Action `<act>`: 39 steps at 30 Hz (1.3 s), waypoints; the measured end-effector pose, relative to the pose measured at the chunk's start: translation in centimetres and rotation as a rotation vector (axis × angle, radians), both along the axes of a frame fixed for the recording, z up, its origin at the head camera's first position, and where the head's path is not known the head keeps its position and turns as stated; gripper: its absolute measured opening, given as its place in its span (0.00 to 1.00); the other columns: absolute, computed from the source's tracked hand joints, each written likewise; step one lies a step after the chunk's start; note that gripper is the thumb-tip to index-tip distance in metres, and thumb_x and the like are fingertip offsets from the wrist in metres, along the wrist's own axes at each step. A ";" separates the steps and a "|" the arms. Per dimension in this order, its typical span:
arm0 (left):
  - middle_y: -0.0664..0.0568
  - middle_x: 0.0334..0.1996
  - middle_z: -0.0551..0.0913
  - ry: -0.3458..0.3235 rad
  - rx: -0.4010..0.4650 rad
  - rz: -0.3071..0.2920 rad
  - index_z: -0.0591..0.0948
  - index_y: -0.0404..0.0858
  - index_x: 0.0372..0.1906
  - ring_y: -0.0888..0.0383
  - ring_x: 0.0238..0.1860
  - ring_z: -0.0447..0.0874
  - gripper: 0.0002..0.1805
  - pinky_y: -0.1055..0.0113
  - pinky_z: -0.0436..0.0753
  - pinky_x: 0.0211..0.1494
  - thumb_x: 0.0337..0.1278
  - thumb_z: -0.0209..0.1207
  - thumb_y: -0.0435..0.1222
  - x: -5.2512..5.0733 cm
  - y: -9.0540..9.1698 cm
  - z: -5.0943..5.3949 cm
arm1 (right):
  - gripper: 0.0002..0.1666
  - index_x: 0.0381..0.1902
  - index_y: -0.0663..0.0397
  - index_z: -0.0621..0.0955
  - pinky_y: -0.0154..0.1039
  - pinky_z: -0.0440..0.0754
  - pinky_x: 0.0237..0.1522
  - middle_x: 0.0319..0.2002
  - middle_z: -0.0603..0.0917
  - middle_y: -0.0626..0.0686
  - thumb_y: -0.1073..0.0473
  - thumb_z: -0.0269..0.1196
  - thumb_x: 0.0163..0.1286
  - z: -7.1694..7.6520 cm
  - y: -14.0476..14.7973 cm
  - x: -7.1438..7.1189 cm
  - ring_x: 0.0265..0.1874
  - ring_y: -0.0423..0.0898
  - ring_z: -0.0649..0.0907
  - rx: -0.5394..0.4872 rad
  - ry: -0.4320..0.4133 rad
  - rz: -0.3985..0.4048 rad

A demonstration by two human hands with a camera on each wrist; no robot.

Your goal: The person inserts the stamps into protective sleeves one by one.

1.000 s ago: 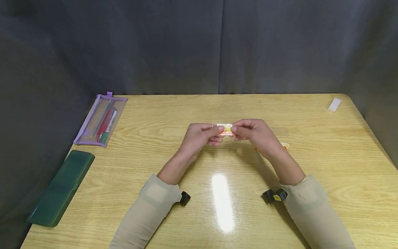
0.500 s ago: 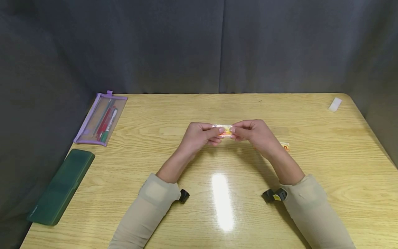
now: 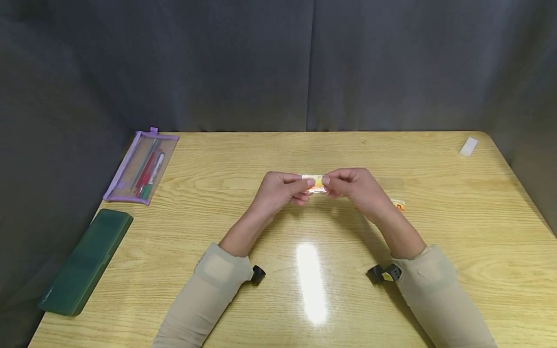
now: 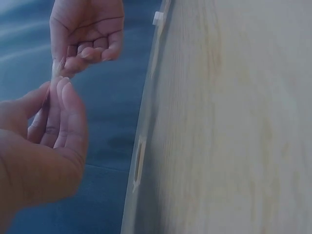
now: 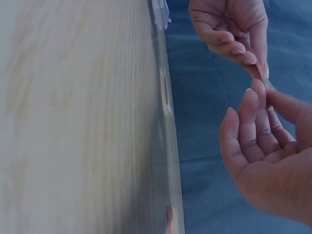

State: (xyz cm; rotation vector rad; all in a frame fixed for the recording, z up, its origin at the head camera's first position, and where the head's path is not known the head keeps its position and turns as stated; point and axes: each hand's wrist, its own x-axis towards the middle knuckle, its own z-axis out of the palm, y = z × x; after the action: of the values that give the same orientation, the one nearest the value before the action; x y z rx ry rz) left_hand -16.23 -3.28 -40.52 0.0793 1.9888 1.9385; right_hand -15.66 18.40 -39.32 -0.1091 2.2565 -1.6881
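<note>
Curtain behind table; hands pinch apparent wrapper.

Loads of room past the grip
Beyond the pinched packet, bare tabletop is leaving a wide lane; nearer, both forearms are flanking a gap, and a second packet is crowding the right one.

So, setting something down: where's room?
The wooden table is bare between the white rectangular block and beige right sleeve, and between the green oblong case and beige left sleeve. Crowded middle: left grip and right grip pinch a shiny yellow wrapper, orange-printed packet nearby.
</note>
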 end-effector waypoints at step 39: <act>0.44 0.32 0.91 0.017 0.001 0.034 0.86 0.34 0.42 0.59 0.23 0.87 0.05 0.70 0.88 0.29 0.66 0.63 0.30 -0.1 -0.2 0.5 | 0.18 0.53 0.59 0.84 0.52 0.84 0.56 0.42 0.90 0.51 0.52 0.62 0.76 1.1 0.7 0.0 0.45 0.54 0.89 0.110 -0.010 -0.037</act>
State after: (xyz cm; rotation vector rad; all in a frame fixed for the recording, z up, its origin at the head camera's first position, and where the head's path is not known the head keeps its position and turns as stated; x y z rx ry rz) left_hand -16.32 -3.51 -40.06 0.0638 2.0124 1.9664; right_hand -15.70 19.09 -38.24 -0.0334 2.3518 -1.5748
